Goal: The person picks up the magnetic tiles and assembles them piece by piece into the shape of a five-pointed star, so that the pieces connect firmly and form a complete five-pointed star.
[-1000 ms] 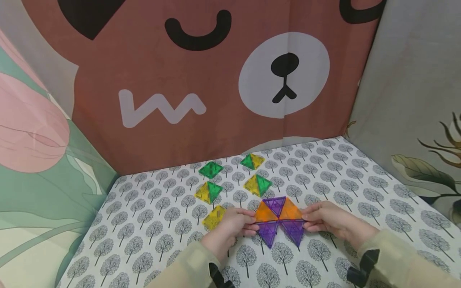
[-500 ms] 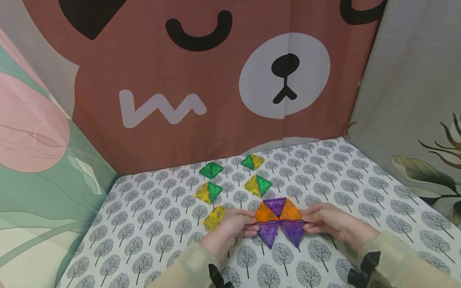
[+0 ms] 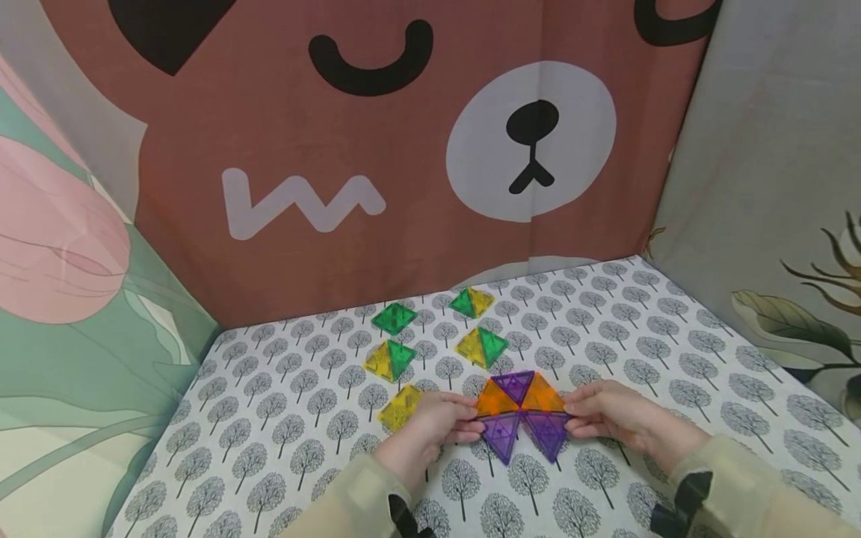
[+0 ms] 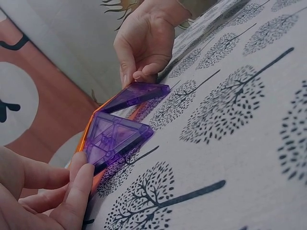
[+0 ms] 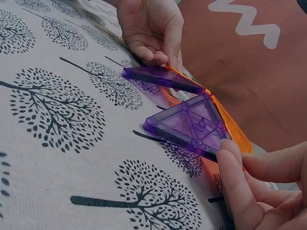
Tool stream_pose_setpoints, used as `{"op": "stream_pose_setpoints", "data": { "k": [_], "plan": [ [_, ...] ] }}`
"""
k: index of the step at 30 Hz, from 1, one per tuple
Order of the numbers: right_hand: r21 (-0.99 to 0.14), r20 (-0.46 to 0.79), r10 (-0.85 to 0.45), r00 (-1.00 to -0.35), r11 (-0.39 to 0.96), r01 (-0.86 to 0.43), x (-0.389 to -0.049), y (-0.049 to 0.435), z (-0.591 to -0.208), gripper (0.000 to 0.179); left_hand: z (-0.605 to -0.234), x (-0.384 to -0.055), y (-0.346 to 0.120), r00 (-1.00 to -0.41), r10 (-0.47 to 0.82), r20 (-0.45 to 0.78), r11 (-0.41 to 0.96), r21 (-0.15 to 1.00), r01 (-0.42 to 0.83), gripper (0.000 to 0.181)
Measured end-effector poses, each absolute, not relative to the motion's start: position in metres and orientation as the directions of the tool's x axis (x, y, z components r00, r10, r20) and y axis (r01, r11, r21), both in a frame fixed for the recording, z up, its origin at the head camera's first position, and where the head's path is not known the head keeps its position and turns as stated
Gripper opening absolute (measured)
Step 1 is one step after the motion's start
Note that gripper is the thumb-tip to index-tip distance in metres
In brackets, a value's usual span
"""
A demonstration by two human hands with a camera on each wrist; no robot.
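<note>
A fan of joined triangular magnetic tiles, orange (image 3: 543,394) and purple (image 3: 513,385), is held between both hands over the cloth. My left hand (image 3: 439,420) pinches its left corner between thumb and fingers; my right hand (image 3: 608,411) pinches the right corner the same way. Two purple triangles (image 4: 117,136) hang at the near side with a narrow gap between them. In the right wrist view the near purple triangle (image 5: 184,124) tilts against an orange tile (image 5: 232,127), its tip close over the cloth.
Behind lie diamond pairs of tiles: a green pair (image 3: 394,317), green-yellow pairs (image 3: 390,359) (image 3: 480,346) (image 3: 472,302), and a yellow pair (image 3: 400,406) partly behind the left hand. A tree-print cloth (image 3: 269,448) covers the table. A bear-print curtain (image 3: 336,269) hangs behind it.
</note>
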State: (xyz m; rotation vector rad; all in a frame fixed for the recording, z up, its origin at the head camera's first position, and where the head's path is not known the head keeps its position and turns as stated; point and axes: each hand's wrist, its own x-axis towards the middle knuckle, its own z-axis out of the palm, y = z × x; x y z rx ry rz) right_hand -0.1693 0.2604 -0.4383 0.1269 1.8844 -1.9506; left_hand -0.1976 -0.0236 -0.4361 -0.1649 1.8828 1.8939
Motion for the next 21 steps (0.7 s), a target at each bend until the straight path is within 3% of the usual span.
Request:
{"op": "stream_pose_setpoints", "data": {
  "k": [21],
  "plan": [
    [-0.934, -0.347, -0.264, -0.9, 0.005, 0.358, -0.1682, 0.2614, -0.4393, 0.028, -0.4352, -0.1969, -0.0246, -0.883, 0.246, -0.4, 0.031, 0.914, -0.405, 0.019]
  ]
}}
